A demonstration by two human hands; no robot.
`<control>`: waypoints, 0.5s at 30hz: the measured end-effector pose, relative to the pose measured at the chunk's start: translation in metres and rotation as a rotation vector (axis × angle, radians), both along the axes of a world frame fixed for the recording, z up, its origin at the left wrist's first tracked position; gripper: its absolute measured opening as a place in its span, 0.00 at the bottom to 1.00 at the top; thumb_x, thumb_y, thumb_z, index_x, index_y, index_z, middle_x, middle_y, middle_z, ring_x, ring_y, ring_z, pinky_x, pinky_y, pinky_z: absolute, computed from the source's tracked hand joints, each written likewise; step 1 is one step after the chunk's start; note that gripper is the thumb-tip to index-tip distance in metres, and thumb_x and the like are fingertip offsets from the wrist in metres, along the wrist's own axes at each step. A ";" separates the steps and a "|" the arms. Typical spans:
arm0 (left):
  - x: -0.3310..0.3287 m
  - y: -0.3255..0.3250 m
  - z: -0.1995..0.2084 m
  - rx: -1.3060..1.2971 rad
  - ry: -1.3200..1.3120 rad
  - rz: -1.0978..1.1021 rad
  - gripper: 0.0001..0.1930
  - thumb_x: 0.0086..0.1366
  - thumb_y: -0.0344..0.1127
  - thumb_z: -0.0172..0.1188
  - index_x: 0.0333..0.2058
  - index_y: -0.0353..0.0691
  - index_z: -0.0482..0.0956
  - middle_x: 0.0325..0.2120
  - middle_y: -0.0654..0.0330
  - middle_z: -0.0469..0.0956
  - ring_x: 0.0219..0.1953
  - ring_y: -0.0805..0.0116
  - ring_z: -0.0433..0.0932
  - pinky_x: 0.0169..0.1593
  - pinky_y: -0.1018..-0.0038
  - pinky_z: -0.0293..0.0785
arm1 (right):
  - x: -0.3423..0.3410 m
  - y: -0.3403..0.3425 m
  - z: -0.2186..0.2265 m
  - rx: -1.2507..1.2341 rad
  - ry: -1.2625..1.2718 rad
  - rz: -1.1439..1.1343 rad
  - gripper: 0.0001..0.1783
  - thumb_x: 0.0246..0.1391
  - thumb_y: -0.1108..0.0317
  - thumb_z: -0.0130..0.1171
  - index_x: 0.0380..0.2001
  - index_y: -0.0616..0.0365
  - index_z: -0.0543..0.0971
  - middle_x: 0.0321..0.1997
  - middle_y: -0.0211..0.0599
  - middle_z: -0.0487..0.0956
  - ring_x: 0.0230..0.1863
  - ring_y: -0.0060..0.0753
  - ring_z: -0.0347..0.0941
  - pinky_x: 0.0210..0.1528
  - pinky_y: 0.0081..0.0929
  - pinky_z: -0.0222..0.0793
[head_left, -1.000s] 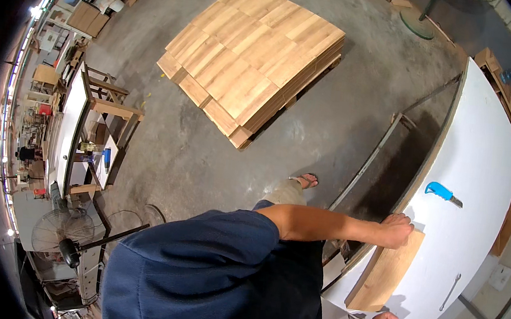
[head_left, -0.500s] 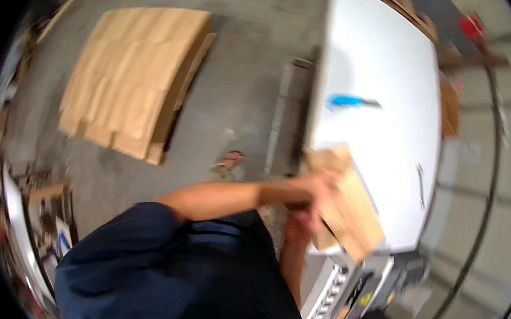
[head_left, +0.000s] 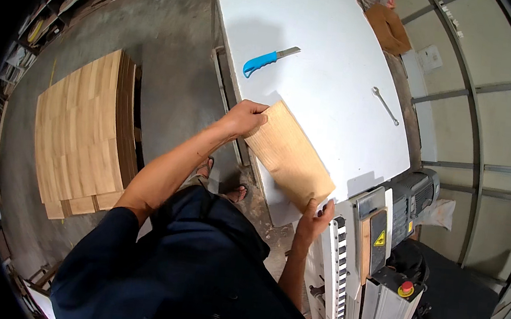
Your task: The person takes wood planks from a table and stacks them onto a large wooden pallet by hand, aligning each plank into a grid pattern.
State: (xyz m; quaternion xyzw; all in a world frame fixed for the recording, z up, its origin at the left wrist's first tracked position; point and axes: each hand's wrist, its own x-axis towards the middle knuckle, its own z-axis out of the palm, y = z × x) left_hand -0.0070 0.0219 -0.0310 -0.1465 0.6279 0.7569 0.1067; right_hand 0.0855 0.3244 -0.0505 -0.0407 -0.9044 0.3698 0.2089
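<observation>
A thin, light wooden board (head_left: 291,157) is held slantwise over the near part of the white tabletop (head_left: 331,80). My left hand (head_left: 246,119) grips its far left corner, thumb on top and the other fingers hidden underneath. At the near right end, my right hand (head_left: 314,219) pinches the edge, its thumb on the upper face. Beyond the board lies a knife with a blue handle (head_left: 261,63), its blade pointing right. A metal wrench (head_left: 386,107) rests near the table's right edge.
A machine with a grey motor (head_left: 417,192), a slotted rail (head_left: 339,278) and a red button (head_left: 406,287) adjoins the table's near end. On the floor at left stands a stack of wooden panels (head_left: 80,130). A brown cardboard piece (head_left: 386,29) sits past the table's far right edge.
My hands, close together and blurred before, are now apart at opposite ends of the board. The view has shifted, so the panel stack sits lower and further left.
</observation>
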 end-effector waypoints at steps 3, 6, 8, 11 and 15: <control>-0.010 -0.011 -0.001 -0.399 0.017 -0.049 0.18 0.55 0.31 0.55 0.46 0.38 0.75 0.28 0.48 0.79 0.29 0.63 0.77 0.36 0.71 0.72 | -0.009 0.002 -0.003 -0.381 -0.306 -0.053 0.17 0.56 0.63 0.54 0.40 0.67 0.74 0.32 0.36 0.75 0.33 0.27 0.68 0.37 0.25 0.65; -0.015 -0.016 -0.009 -0.750 0.131 -0.118 0.18 0.53 0.37 0.57 0.42 0.38 0.77 0.29 0.42 0.77 0.32 0.52 0.77 0.38 0.68 0.72 | -0.014 0.000 -0.003 -0.659 -0.474 0.032 0.15 0.55 0.62 0.55 0.36 0.66 0.75 0.27 0.28 0.73 0.28 0.18 0.65 0.31 0.19 0.62; -0.013 -0.007 -0.013 -0.859 0.206 0.074 0.16 0.53 0.39 0.56 0.37 0.33 0.77 0.29 0.40 0.76 0.35 0.45 0.76 0.40 0.63 0.71 | -0.016 0.003 0.000 -0.773 -0.502 0.025 0.13 0.54 0.62 0.57 0.32 0.65 0.77 0.26 0.27 0.74 0.26 0.18 0.65 0.29 0.18 0.62; -0.013 -0.003 -0.013 -0.607 0.039 -0.119 0.17 0.54 0.41 0.55 0.32 0.29 0.76 0.28 0.40 0.75 0.35 0.44 0.75 0.40 0.61 0.70 | -0.016 0.013 0.001 -0.814 -0.567 0.074 0.12 0.52 0.64 0.60 0.31 0.65 0.77 0.27 0.27 0.74 0.27 0.18 0.66 0.30 0.18 0.63; -0.019 -0.007 -0.015 -0.647 0.010 -0.229 0.21 0.54 0.44 0.55 0.35 0.28 0.76 0.34 0.38 0.75 0.37 0.46 0.75 0.41 0.61 0.70 | -0.017 0.020 0.003 -0.938 -0.663 0.038 0.14 0.52 0.64 0.59 0.33 0.67 0.77 0.30 0.32 0.77 0.30 0.24 0.71 0.35 0.23 0.68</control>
